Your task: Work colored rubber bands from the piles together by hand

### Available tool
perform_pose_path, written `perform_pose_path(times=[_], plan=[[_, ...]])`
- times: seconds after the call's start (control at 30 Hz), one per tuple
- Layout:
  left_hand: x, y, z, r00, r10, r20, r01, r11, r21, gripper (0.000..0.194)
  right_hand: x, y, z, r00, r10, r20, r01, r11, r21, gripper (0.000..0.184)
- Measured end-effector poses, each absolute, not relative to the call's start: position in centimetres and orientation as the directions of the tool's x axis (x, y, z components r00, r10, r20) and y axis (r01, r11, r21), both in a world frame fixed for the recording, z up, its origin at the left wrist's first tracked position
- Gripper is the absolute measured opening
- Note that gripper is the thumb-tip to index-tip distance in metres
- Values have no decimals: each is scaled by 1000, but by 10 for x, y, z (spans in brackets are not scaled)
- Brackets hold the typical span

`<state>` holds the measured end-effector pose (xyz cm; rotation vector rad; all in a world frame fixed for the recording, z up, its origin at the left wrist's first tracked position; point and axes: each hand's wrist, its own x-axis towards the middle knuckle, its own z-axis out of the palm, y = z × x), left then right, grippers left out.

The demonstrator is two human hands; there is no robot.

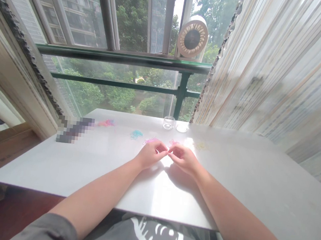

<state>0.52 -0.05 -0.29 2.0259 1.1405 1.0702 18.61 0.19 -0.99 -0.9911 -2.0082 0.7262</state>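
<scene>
Two bare hands (168,155) pinch fingertip to fingertip, contents unclear; a slip could drop anything tiny onto the glossy white bench (102,156).

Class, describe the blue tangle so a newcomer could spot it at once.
Start at the green railing and go down to the white table. Beyond the left hand, slightly to its left, lies a small loose blue tangle. Blue throughout, it differs from the pink tangle on its right and the multicoloured one on its left.
</scene>
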Motion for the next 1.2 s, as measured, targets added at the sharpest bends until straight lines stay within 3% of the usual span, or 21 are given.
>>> perform_pose_path(times=[0.37,1.0,1.2], plan=[[6,-1,-4,330,880,343,416,-461,784,13,187,0,-7,-435,818,376,364,542,-758,4],[4,-1,-3,396,849,351,386,-500,775,10,184,-4,-1,-388,831,399,390,541,-745,9],[6,-3,-1,389,867,311,363,-455,813,22,183,-2,-5,-382,837,392,372,527,-764,4]])
